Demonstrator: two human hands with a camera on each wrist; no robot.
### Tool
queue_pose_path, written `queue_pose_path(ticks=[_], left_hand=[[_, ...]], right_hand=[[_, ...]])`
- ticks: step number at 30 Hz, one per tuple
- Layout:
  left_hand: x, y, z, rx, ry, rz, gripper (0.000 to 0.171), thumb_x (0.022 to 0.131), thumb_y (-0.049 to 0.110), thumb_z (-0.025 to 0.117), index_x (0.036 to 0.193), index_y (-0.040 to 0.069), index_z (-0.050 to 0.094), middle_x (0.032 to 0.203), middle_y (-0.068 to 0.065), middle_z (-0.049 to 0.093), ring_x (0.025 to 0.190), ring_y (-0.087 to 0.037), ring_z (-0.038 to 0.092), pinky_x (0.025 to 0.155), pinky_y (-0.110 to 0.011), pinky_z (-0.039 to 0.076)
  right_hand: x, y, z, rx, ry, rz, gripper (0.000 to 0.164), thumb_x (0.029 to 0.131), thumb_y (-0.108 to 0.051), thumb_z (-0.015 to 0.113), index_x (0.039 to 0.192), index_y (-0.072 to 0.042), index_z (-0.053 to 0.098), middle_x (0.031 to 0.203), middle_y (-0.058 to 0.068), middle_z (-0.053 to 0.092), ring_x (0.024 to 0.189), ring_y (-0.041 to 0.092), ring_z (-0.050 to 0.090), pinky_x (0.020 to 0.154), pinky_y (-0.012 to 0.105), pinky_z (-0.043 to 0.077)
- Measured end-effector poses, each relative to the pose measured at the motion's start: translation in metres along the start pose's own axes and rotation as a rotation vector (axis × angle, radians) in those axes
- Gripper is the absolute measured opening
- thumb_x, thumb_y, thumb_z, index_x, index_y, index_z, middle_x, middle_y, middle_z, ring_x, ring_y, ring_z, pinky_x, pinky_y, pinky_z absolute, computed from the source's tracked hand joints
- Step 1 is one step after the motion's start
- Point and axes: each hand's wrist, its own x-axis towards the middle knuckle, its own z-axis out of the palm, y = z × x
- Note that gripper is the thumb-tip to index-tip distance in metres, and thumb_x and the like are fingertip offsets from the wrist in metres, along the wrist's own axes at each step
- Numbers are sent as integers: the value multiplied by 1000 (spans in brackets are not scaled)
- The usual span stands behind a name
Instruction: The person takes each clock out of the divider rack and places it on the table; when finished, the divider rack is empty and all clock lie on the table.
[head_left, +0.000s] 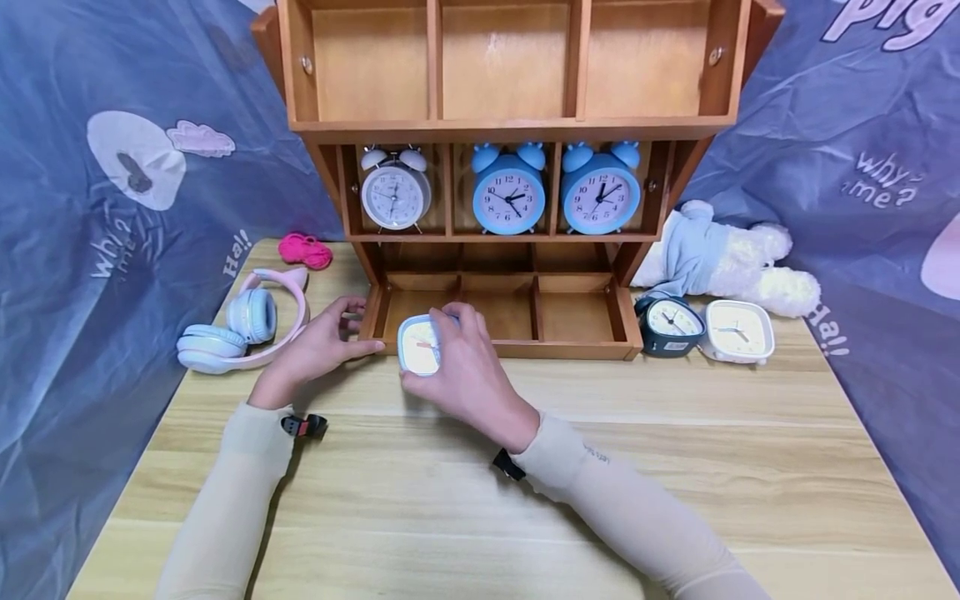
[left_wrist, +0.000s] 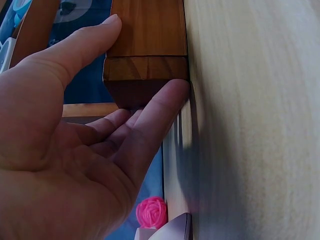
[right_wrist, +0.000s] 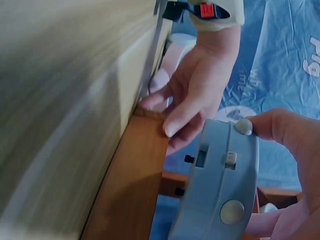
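Observation:
My right hand grips a small light-blue square alarm clock by its edges. The clock is held by the front board of the shelf's lowest tier, its white dial facing up toward the head camera. Buttons and switches show on its blue back in the right wrist view. My left hand holds the left front corner of the wooden shelf, thumb on the board's upper edge and fingers at its end. Part of the dial is hidden behind my right fingers.
The middle tier holds a white twin-bell clock and two blue ones. Headphones and pink yarn lie left. A dark green clock, a white clock and a plush toy are right.

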Motion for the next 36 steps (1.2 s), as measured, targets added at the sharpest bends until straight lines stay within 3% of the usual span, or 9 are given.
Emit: queue_pose_path(ticks=[12, 23, 36], left_hand=[[0, 2, -2, 14, -8, -15, 87, 103, 36, 85, 168, 5, 36, 161, -28, 56, 149, -46, 57, 117, -62, 53], [0, 0, -1, 10, -2, -7, 86, 102, 34, 86, 167, 5, 38, 159, -28, 58, 148, -47, 58, 118, -63, 52], [0, 0, 0, 5, -3, -10, 85, 102, 32, 85, 168, 5, 37, 158, -28, 59, 147, -46, 59, 119, -63, 51]], right_hand=[[-13, -10, 18, -24, -48, -35, 93, 80, -40, 95, 156, 1, 59, 155, 20, 56, 134, 35, 56, 103, 43, 60], [-17, -9, 39, -121, -97, -39, 91, 80, -43, 93, 151, 3, 63, 147, 20, 59, 132, 32, 56, 105, 38, 58], [-14, -13, 55, -230, -145, -54, 95, 81, -48, 91, 153, 5, 61, 149, 20, 60, 131, 34, 57, 113, 40, 53]])
